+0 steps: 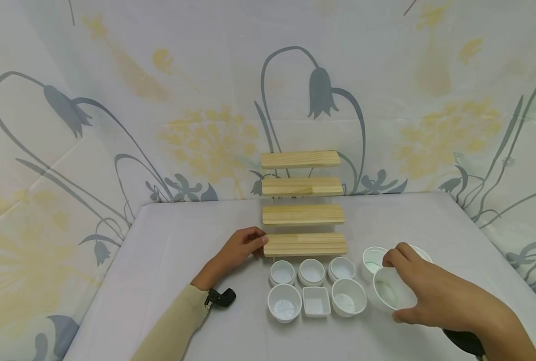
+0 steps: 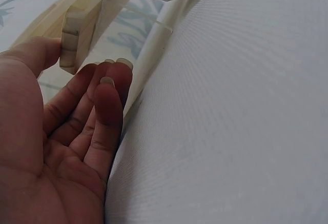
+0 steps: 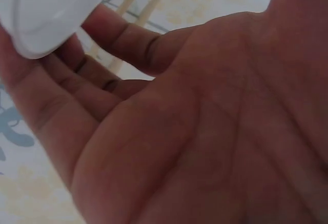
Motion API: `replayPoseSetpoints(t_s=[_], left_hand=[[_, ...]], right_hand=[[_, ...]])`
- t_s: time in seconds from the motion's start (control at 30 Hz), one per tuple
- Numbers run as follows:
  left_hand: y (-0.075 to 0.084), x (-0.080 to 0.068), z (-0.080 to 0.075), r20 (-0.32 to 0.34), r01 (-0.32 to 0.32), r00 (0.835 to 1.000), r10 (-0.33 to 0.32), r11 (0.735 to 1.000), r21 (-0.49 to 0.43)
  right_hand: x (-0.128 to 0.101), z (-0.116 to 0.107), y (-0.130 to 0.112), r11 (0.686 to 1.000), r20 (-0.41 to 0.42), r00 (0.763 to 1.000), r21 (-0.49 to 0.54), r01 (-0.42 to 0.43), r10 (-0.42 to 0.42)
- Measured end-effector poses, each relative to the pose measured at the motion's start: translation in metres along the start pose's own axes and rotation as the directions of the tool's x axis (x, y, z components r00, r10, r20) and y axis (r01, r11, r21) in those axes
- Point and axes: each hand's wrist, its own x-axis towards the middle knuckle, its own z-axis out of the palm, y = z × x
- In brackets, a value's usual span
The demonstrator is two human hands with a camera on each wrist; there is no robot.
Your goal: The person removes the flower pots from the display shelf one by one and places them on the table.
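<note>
The right hand (image 1: 435, 296) is gripping a white bowl (image 1: 391, 293) that is sitting on the worktop (image 1: 169, 260) at the right end of the group of dishes. The thumb is lying on the near rim and the fingers are curling over the far rim, so the grip is clamped on the bowl from above. In the right wrist view the right hand (image 3: 205, 131) is filling most of the frame, with the bowl (image 3: 51, 8) pressing against the fingertips at the upper left. A second white bowl (image 1: 372, 260) with a greenish inside is standing just behind the held one, touching or nearly touching it.

The left hand (image 1: 238, 250) is resting at the left end of the lowest step of a small wooden stair shelf (image 1: 304, 215). The thumb and fingers are pinching the end of that board (image 1: 305, 244). The left wrist view is showing the left hand (image 2: 61, 147) with the thumb above the board end (image 2: 74, 39) and the fingers (image 2: 105, 106) reaching under it, so the grip is closing on the board.

In front of the shelf, between the two hands, six small white dishes are standing in two rows: three round cups (image 1: 312, 272) behind, and two round bowls with a square dish (image 1: 316, 302) between them in front. Some are holding a little white powder.

No brand, label or writing is showing on any of the things. A flowered cloth (image 1: 114, 100) is hanging behind the worktop.
</note>
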Motion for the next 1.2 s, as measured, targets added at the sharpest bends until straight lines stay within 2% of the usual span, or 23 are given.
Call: replayPoseSetpoints(t_s=[0.27, 0.8, 1.2], left_hand=[[-0.001, -0.001, -0.001, 0.01, -0.004, 1.0, 0.004, 1.0, -0.015], [0.002, -0.002, -0.001, 0.014, 0.0, 1.0, 0.0, 1.0, -0.007], [-0.001, -0.001, -0.001, 0.012, -0.009, 1.0, 0.01, 1.0, -0.003]], right_hand=[[0.003, 0.004, 0.002, 0.994, 0.067, 0.992, 0.003, -0.105, 0.105], [0.015, 0.013, 0.006, 0.978, 0.176, 0.963, 0.013, -0.209, 0.203], [0.02, 0.018, 0.007, 0.972, 0.2, 0.952, -0.014, -0.235, 0.233]])
